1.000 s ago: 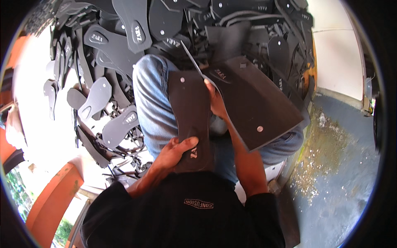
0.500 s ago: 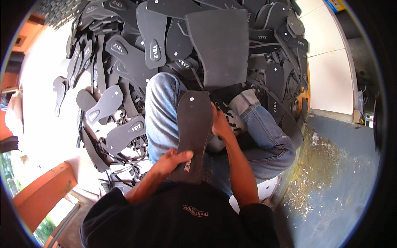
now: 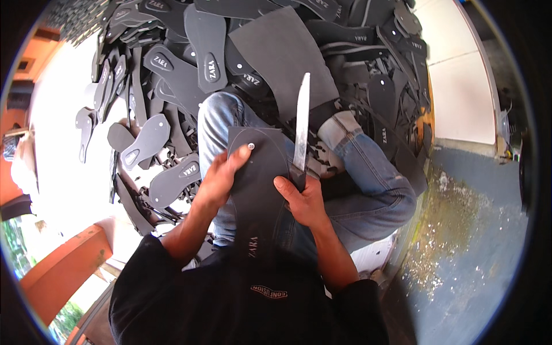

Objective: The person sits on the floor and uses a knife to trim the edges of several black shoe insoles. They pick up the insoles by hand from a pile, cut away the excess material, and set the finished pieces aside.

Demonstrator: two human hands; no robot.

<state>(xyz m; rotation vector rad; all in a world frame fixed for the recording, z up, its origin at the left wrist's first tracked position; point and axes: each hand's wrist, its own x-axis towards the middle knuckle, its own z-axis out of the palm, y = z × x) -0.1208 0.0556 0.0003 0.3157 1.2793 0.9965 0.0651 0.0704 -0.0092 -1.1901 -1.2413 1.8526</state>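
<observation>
A dark grey foam sheet [image 3: 256,190] with a sole outline marked on it lies across my lap, its near end against my black shirt. My left hand [image 3: 221,175] is closed on the sheet's left edge, thumb on top beside a small white dot. A knife [image 3: 302,121] with a long, worn blade is gripped by its dark handle in my right hand [image 3: 307,201], blade pointing up and away. That hand's thumb also presses the sheet's right edge. Beyond my knees leans a large blank piece of dark foam sheet [image 3: 287,63].
Cut dark soles [image 3: 207,49] and thin foam offcuts lie heaped in front of me. More soles [image 3: 152,141] are scattered to the left near an orange ledge [image 3: 69,270]. My crossed legs in jeans [image 3: 368,184] surround the work. A stained grey floor [image 3: 460,230] is at right.
The knife has come into view in my right hand. My left hand has moved up the sheet's left edge from its near end. The large blank foam piece has tilted and shifted left.
</observation>
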